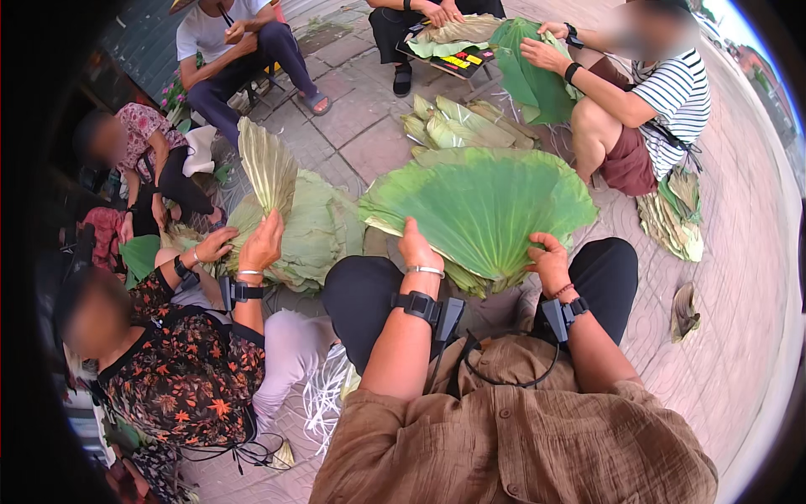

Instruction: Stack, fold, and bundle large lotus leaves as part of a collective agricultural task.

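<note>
A broad green lotus leaf (485,208), half-round with veins fanning from its lower edge, spreads in front of my knees. My left hand (420,249) grips its lower left edge, thumb up along the rim and the other fingers hidden beneath. At the lower right edge, my right hand (549,263) pinches the leaf between thumb and fingers. Yellowish-green edges of more leaves (466,277) show under it; whether my hands hold these too is unclear.
Left, a co-worker's hands (261,242) hold a folded dry leaf (269,167) beside a leaf stack (324,230). Tied leaf bundles (466,123) lie ahead. Another person holds a green leaf (532,75). White strips (324,390) lie at left; a curled dry leaf (684,312) at right.
</note>
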Available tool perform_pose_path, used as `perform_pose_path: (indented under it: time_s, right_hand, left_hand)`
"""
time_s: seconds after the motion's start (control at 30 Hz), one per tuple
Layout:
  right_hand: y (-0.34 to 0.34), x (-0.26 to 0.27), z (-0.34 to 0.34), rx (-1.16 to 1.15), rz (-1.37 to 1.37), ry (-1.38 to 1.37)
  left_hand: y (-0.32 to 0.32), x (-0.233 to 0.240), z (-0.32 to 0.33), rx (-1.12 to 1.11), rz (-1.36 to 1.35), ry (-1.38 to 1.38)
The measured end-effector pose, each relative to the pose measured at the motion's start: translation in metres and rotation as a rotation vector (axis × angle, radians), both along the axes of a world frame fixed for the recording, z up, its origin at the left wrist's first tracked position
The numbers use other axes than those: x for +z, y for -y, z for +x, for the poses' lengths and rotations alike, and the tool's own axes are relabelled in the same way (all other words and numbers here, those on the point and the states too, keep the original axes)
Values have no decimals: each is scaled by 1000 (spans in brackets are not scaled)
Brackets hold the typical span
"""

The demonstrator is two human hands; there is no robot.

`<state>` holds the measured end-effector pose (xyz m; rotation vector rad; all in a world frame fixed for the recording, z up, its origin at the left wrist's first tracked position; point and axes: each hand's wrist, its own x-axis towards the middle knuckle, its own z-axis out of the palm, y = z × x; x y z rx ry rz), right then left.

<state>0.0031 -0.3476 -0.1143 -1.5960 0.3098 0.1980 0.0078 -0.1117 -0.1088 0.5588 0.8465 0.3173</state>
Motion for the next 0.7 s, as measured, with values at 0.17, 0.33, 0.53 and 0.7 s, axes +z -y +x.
perform_pose_path:
  time_s: [0.17,0.33,0.53,0.7]
  right_hand:
    - [1,9,9,-85,33,163]
    - [14,109,41,-161,4,594]
    - [10,243,40,-124,-693,1253]
    - [-40,248,33,92,-1038,1503]
  left_hand:
    - [0,-2,-1,-19,-48,95]
    - [7,23,-6,-164,-31,275]
    - [7,24,-3,-286,200,123]
    - [14,37,-6,-560,257,336]
